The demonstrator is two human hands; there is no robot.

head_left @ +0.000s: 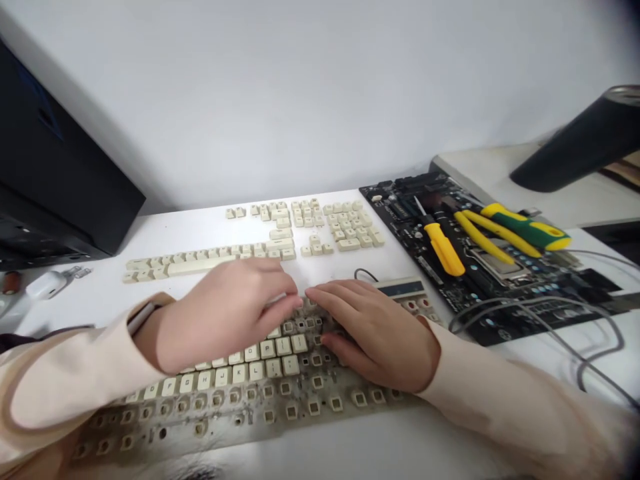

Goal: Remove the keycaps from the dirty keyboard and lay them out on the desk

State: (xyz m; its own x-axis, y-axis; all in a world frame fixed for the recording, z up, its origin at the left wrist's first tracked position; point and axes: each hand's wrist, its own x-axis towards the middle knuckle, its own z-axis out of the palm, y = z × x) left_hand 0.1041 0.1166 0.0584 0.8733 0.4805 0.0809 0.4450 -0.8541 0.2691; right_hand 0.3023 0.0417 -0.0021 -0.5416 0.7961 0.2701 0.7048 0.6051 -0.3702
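Observation:
A partly stripped keyboard [310, 393] lies in front of me; rows of cream letter keycaps [223, 378] sit on its left and middle part, while bare switch sockets show below and to the right. My left hand [230, 313] is over the keyboard's upper rows, thumb and fingertips drawn together near its top edge; whatever may be between them is hidden. Close beside it, my right hand [375, 333] rests over the right part with fingers stretched out, fingertips near the left ones. Behind the keyboard, loose keycaps [350, 227] are laid out in groups on the white table [200, 293].
At right a black motherboard [410, 227] carries a yellow screwdriver [444, 250] and yellow-green pliers [500, 233]. Grey cable [550, 303] loops over it. A black computer case [60, 153] stands left, near a white earphone case [46, 285]. A dark cylinder [575, 140] leans in at right.

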